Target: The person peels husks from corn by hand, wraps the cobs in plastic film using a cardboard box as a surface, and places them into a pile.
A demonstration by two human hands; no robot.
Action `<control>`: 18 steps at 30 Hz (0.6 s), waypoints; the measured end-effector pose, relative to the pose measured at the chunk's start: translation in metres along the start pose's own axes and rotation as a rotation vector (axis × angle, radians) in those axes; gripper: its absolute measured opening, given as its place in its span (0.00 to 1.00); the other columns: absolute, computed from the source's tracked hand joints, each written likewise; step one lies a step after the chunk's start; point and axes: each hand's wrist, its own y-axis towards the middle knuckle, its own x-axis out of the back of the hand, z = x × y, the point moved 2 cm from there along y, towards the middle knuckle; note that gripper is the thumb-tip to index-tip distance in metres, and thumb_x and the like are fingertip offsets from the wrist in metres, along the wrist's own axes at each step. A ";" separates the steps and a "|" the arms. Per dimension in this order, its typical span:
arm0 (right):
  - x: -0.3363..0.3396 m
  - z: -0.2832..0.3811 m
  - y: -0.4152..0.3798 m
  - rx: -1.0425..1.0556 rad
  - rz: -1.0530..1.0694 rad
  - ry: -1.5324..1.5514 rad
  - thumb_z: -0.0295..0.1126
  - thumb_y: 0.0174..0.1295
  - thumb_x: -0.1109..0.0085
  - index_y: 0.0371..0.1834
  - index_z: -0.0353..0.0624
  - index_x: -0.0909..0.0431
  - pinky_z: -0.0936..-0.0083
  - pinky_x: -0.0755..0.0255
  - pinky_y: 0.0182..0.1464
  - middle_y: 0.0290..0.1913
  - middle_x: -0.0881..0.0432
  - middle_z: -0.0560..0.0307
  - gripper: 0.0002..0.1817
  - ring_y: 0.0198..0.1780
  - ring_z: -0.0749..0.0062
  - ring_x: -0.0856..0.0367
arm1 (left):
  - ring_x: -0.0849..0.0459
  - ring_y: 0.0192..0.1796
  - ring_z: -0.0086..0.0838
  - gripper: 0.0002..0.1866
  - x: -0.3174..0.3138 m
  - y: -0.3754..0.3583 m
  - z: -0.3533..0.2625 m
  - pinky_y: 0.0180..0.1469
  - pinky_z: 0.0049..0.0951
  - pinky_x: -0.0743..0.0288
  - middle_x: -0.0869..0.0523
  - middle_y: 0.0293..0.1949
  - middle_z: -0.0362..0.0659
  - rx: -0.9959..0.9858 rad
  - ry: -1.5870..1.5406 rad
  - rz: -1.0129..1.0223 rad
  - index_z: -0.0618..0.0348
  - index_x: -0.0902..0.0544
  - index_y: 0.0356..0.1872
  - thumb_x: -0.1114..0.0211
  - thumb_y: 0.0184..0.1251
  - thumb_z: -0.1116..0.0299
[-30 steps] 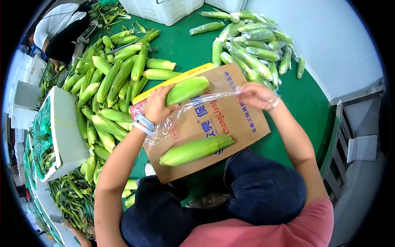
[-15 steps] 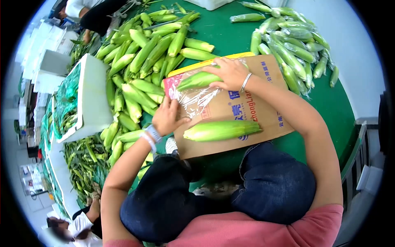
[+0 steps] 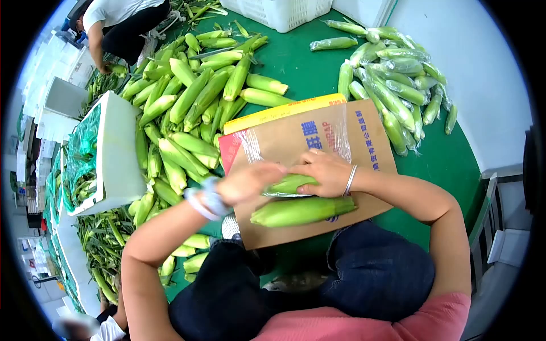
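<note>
My right hand (image 3: 327, 173) is closed on a green-husked ear of corn (image 3: 287, 184) with clear plastic film (image 3: 341, 133) around and beneath it. Over the left end of that ear is my left hand (image 3: 253, 182), smeared by motion, its fingers not clear. A second ear of corn (image 3: 301, 211) lies unwrapped on the printed cardboard (image 3: 364, 170), just nearer to me than the first. Along the far edge of the cardboard runs a yellow strip (image 3: 284, 113) with small print.
A heap of husked-green corn (image 3: 193, 96) lies at the left, film-wrapped ears (image 3: 398, 85) at the right. A white foam box (image 3: 119, 153) stands on the left, a white crate (image 3: 278, 14) at the back. Another person (image 3: 122, 23) crouches at the upper left.
My right hand has drawn the ear of corn toward me, across the film, close to the second ear. My left hand has moved from the cardboard's left edge to that ear.
</note>
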 end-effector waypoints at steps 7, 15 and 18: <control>0.030 -0.085 0.089 -0.367 -0.311 -0.433 0.40 0.61 0.50 0.54 0.43 0.27 0.61 0.45 0.65 0.63 0.35 0.44 0.20 0.64 0.53 0.37 | 0.27 0.46 0.42 0.28 -0.048 0.067 -0.031 0.47 0.39 0.31 0.25 0.40 0.51 -0.180 1.396 -0.330 0.64 0.28 0.49 0.35 0.53 0.53; 0.080 -0.118 0.120 -0.700 -0.009 -0.189 0.33 0.49 0.36 0.45 0.38 0.20 0.67 0.25 0.51 0.50 0.21 0.44 0.19 0.50 0.55 0.20 | 0.22 0.46 0.49 0.44 0.032 0.166 0.008 0.50 0.40 0.26 0.22 0.45 0.56 0.082 1.241 -0.283 0.66 0.28 0.49 0.21 0.28 0.51; 0.059 -0.109 0.100 -0.655 0.018 -0.224 0.30 0.50 0.39 0.42 0.41 0.18 0.69 0.24 0.48 0.46 0.18 0.46 0.15 0.49 0.57 0.19 | 0.21 0.46 0.47 0.35 0.016 0.145 0.009 0.50 0.39 0.26 0.20 0.41 0.57 -0.047 1.004 -0.100 0.66 0.26 0.49 0.26 0.35 0.61</control>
